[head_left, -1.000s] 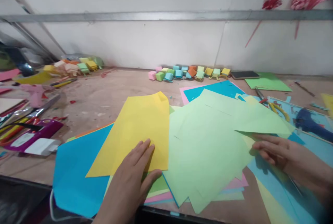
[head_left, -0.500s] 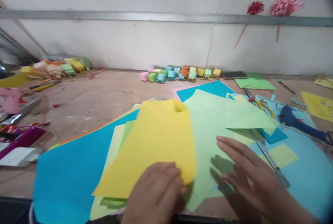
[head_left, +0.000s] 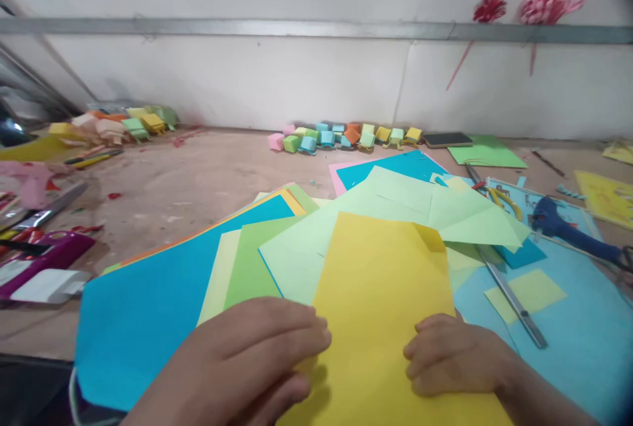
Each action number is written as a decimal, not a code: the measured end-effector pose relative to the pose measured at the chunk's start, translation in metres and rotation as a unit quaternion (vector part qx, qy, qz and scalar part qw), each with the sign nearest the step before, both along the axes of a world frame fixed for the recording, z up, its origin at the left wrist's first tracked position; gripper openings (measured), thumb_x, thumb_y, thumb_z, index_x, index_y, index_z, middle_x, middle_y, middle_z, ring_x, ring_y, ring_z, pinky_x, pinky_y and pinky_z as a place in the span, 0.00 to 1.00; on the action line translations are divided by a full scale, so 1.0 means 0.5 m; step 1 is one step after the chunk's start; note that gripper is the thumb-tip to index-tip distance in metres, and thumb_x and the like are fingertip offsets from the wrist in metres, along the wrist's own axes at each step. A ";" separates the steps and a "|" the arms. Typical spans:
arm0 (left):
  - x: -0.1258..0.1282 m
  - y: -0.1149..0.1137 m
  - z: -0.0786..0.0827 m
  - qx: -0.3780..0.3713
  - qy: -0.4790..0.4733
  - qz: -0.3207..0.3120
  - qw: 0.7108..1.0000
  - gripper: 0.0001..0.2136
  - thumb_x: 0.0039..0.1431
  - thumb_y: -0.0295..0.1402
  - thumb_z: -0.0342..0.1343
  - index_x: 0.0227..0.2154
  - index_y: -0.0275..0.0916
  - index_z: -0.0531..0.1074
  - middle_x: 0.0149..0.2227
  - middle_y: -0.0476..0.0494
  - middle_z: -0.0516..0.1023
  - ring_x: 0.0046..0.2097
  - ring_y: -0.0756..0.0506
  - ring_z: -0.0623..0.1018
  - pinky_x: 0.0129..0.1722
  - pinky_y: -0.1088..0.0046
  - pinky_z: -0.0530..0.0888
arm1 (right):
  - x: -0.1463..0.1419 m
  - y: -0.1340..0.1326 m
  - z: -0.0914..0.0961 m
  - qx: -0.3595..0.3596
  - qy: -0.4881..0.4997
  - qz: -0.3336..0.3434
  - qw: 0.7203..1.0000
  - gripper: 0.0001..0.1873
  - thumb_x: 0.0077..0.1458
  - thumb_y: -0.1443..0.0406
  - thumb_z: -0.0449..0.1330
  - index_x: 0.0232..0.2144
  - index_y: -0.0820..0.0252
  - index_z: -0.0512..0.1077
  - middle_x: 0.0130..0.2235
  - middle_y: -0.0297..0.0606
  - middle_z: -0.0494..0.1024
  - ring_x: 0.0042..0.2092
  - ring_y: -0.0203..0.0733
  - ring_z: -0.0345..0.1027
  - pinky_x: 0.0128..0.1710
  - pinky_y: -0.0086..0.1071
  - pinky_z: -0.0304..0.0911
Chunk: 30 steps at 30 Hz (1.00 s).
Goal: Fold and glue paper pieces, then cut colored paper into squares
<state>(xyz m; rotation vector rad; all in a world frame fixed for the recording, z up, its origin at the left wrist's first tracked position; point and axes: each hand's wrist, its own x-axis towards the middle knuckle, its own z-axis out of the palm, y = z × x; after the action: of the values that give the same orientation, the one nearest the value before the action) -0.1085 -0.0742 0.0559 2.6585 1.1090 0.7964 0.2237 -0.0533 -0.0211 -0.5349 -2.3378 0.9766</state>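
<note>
A yellow paper sheet (head_left: 380, 281) with a folded upper right corner lies in front of me, over a pale green sheet (head_left: 301, 254). My right hand (head_left: 459, 357) has its fingers curled over the right edge of the yellow sheet, gripping it; its thumb is hidden. By the left edge, my left hand (head_left: 257, 353) is open, fingers stretched out and thumb apart, casting a shadow on the yellow paper. Left of it are a bright green sheet (head_left: 254, 258) and a large blue sheet (head_left: 143, 320).
A utility knife (head_left: 514, 304), yellow-handled pliers (head_left: 507, 202) and a blue glue gun (head_left: 564, 225) lie at right. Small paper cubes (head_left: 326, 139) line the wall near a phone (head_left: 448, 140). At left are a pink glue gun (head_left: 30, 182) and a white adapter (head_left: 49, 286).
The yellow sheet has moved right and toward me, uncovering green sheets. My right hand has closed on its right edge. My left hand has let go and moved left with its fingers extended.
</note>
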 end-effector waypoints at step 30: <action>0.269 0.239 0.030 -0.501 -0.061 -0.099 0.858 0.20 0.64 0.47 0.45 0.29 0.36 0.72 0.24 0.51 0.69 0.26 0.51 0.66 0.27 0.76 0.63 | -0.039 -0.032 0.060 0.043 0.000 -0.508 0.860 0.06 0.60 0.63 0.58 0.32 0.55 0.73 0.36 0.37 0.78 0.37 0.41 0.73 0.37 0.30 0.69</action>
<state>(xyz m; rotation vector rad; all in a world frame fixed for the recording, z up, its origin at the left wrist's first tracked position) 0.0262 0.0455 0.0711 1.7519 0.8440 0.2096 0.2045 -0.0694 0.0090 -1.5005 -1.6534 0.3415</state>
